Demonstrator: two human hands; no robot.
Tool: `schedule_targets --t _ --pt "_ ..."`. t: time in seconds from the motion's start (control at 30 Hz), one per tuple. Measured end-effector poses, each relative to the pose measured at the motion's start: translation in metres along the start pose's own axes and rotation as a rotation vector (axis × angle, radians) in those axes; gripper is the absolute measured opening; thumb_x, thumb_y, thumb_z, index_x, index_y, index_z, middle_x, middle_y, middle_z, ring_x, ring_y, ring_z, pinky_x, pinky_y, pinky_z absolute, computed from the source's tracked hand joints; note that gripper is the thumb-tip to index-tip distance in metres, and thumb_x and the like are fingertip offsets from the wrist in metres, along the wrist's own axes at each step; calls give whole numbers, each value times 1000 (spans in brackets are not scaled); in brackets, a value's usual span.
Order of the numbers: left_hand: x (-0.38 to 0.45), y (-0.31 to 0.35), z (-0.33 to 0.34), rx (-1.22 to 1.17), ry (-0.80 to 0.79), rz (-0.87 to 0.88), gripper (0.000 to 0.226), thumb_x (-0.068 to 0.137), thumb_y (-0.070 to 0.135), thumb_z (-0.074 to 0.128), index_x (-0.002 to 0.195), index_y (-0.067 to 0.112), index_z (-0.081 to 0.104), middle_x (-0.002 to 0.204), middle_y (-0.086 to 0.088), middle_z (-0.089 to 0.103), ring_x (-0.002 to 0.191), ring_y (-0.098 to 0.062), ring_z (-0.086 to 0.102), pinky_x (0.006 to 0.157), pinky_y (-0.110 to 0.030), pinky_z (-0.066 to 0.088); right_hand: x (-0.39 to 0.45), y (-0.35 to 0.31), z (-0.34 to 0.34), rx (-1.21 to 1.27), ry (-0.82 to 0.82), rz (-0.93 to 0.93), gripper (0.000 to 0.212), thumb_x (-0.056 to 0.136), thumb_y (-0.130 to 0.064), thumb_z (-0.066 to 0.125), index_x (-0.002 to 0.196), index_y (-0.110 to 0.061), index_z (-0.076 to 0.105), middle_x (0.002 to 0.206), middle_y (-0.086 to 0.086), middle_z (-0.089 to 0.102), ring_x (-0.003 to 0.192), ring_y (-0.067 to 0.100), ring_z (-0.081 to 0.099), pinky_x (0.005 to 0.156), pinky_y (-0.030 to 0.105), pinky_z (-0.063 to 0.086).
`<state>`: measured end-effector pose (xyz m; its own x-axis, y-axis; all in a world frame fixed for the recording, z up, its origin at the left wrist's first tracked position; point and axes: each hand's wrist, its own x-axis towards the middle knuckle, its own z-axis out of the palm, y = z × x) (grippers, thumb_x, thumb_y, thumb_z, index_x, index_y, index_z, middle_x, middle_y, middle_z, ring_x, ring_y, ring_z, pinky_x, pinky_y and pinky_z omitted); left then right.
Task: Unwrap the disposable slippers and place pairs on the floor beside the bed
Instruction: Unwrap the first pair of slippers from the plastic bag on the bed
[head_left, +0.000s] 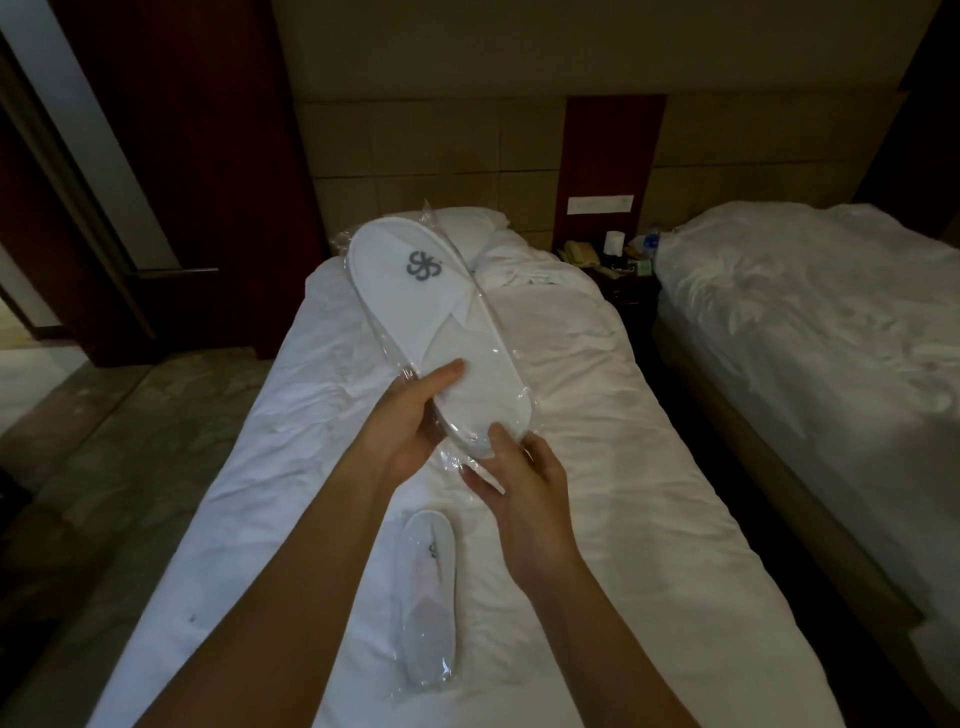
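I hold a pack of white disposable slippers (431, 312) in clear plastic wrap above the bed (597, 415), toe end pointing away, a grey logo on the top slipper. My left hand (415, 421) grips the heel end from the left, thumb on top. My right hand (519, 473) pinches the loose plastic at the heel end from below right. A second wrapped pack of slippers (428, 592) lies on the white sheet between my forearms, near the bed's foot.
Stone floor (104, 441) runs along the bed's left side, with a dark wooden door (182, 182) beyond. A narrow gap and a nightstand (618, 270) with a phone and cup separate this bed from a second bed (831, 338) on the right.
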<state>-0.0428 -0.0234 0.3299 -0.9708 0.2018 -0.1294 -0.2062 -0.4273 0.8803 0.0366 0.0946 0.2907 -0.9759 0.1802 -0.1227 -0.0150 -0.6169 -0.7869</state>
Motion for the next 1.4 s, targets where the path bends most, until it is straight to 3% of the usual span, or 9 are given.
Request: schedule_targets --t 0.1,0.3,0.53,0.7,0.8,0.87,1.03,1.27,1.4 --pt "0 -6 1 -7 12 -6 46 88 13 68 131 1 59 131 -21 63 120 -35 62 105 -47 47 4 3 -1 69 33 49 16 88 -17 71 100 -7 67 108 16 70 94 23 71 80 37 60" --pt "2 -11 8 -25 72 -24 48 86 19 71 130 1 61 120 -18 68 103 -28 69 77 -34 59 -3 15 -21 92 -1 93 12 87 -9 70 97 -5 66 111 19 70 103 31 68 90 44 58" --pt "17 -37 14 -40 61 -62 42 85 22 73 123 6 68 113 -13 71 105 -27 69 93 -40 56 -9 19 -57 105 10 112 18 86 -4 69 104 -4 66 114 18 70 107 34 68 85 41 59" --pt "33 -54 21 -35 44 -123 60 82 50 71 130 15 63 124 -13 70 116 -30 66 100 -44 52 -5 21 -77 148 45 128 15 86 2 66 100 -4 65 105 15 73 101 33 70 83 42 59" --pt "32 -74 24 174 182 -192 66 72 65 71 121 20 65 114 -8 73 105 -28 69 80 -38 59 3 21 -85 168 93 133 14 87 2 66 99 -5 65 105 15 74 98 32 72 81 41 60" --pt "26 -97 23 247 199 -218 64 72 62 72 118 19 66 112 -7 73 103 -28 69 72 -34 57 8 21 -89 169 114 139 16 87 1 67 102 -6 65 106 16 74 98 33 72 80 40 60" --pt "30 -120 23 16 203 -214 48 87 34 69 126 5 63 119 -17 71 112 -33 66 101 -49 50 1 31 -104 102 136 171 15 86 0 69 99 -4 62 96 15 75 93 32 73 77 39 61" --pt "51 -144 16 -38 247 -233 44 88 24 71 126 4 63 118 -16 71 112 -33 67 101 -50 50 -24 44 -141 11 177 156 15 87 -4 69 89 -18 74 96 10 76 97 34 72 77 38 60" --pt "53 -163 7 0 310 -265 43 84 25 76 122 8 65 111 -12 75 104 -30 71 89 -44 58 -47 49 -174 -24 216 193 15 83 -7 72 96 -16 73 103 13 75 98 34 72 78 40 60"
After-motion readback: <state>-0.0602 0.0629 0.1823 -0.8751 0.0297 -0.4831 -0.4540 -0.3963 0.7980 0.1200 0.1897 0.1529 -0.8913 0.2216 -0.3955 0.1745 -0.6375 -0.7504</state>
